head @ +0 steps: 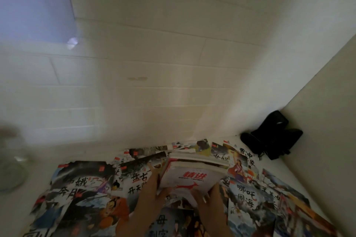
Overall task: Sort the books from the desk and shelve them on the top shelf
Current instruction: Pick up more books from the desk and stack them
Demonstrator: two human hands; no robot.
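A stack of books (194, 171) with a white cover on top, printed with red characters and a red deer, lies on the desk. My left hand (152, 188) grips its left edge, fingers along the side and thumb on the cover. My right hand (210, 200) holds its near right corner, fingers curled over the cover. Several thin picture books (84, 188) with ink-style covers and black characters are spread flat across the desk around the stack, and more picture books (248, 196) lie to the right of it.
A white tiled wall (154, 82) rises behind the desk. A white side panel (323, 121) closes the right side. A black object (273, 136) sits in the back right corner. A clear glass container (11, 175) is blurred at the left edge.
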